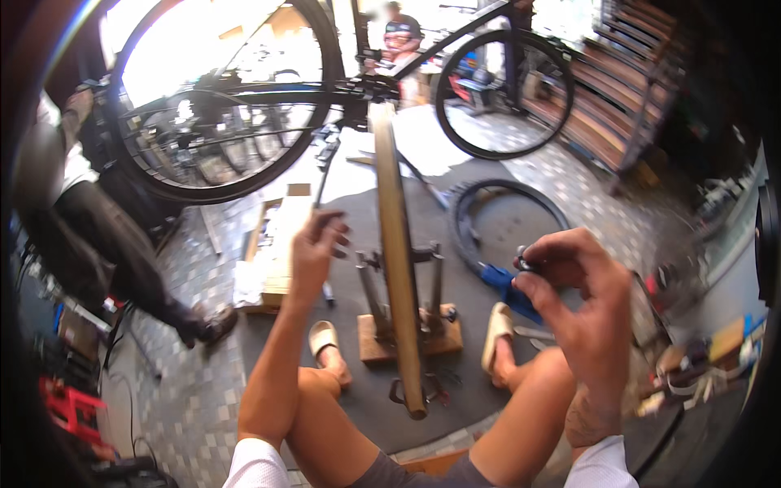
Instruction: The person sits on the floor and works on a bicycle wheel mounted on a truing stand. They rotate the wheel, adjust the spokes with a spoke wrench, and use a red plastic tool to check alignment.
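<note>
A: Where is the wheel (393, 244)?
B: Edge-on at the centre, upright in a stand with a wooden base (376, 348). Call that the dial's middle, twelve pointing away from the person.

A: And the hands?
B: The right hand (590, 301), at three o'clock, has thumb and fingers pinched on a small dark part (521, 262); its kind cannot be told. The left hand (317, 244), between nine and ten, is half-curled, loosely open, apparently holding nothing, though it blurs.

A: Which step is this?
B: Probably handling a small part beside the wheel. The next move seems to call for a firm pinch, lest it drop, with the left hand free to steady the wheel.

A: What else is around?
B: A loose tyre (461, 232) at two, a cardboard box (285, 264) at nine, another person (122, 244) farther out that way.

A: Obstacles?
B: The bicycle (376, 88) at twelve likely limits reach beyond the wheel, and the tyre crowds the floor rightward.
</note>
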Tool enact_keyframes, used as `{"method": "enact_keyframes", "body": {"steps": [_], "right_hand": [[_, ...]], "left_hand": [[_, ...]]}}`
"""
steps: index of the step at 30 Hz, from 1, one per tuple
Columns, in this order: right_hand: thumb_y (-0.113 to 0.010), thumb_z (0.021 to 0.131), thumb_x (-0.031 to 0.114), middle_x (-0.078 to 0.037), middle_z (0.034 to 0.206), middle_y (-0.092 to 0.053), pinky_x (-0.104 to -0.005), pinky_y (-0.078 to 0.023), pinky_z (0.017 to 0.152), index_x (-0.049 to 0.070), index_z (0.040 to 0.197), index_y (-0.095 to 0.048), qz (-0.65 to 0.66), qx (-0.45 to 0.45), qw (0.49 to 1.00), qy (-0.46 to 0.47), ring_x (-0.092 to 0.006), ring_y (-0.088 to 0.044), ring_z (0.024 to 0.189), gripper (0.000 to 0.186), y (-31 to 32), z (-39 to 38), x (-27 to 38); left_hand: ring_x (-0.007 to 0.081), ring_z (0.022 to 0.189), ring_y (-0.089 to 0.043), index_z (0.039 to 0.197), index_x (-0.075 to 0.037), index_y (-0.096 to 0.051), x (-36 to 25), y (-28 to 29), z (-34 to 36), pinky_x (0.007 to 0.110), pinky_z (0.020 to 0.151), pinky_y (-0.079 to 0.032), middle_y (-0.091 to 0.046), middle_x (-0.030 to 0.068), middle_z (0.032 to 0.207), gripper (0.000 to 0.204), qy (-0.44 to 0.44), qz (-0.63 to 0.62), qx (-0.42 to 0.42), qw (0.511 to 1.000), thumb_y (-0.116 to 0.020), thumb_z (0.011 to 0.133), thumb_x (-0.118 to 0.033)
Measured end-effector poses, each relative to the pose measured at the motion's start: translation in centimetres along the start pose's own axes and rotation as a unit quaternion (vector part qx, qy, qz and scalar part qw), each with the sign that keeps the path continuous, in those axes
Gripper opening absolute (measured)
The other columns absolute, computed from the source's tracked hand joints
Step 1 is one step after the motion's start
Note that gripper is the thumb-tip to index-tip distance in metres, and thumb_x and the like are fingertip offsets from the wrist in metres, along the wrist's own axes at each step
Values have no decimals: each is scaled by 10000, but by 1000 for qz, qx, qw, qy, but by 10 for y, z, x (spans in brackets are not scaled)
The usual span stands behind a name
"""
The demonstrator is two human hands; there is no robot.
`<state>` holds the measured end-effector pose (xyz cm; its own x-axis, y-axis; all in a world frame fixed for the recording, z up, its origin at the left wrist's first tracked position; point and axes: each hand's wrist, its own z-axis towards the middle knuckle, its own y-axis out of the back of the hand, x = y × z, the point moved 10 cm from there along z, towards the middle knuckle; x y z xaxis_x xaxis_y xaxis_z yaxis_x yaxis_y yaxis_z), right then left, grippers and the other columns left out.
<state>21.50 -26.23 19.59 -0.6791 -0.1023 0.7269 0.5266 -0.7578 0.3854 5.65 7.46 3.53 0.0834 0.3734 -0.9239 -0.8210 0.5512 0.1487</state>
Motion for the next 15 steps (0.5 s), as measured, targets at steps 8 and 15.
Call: {"method": "enact_keyframes", "body": {"steps": [8,15], "right_hand": [[-743,845,67,-75,888,-668,-345,-568,727,43,1050,-664,136,138,899,394,-212,-703,784,221,-91,-18,132],[-702,893,105,-81,873,-640,-365,-569,729,37,1033,-636,177,150,867,440,-220,-686,790,170,-110,-32,128]], "left_hand": [[151,786,-705,1249,5,-672,64,-7,-13,314,615,-593,-753,104,960,345,113,52,-1,992,-650,1071,-289],[144,841,-696,1243,8,-686,80,0,0,300,705,-581,-753,88,980,405,114,152,7,982,-662,1054,-350]]}}
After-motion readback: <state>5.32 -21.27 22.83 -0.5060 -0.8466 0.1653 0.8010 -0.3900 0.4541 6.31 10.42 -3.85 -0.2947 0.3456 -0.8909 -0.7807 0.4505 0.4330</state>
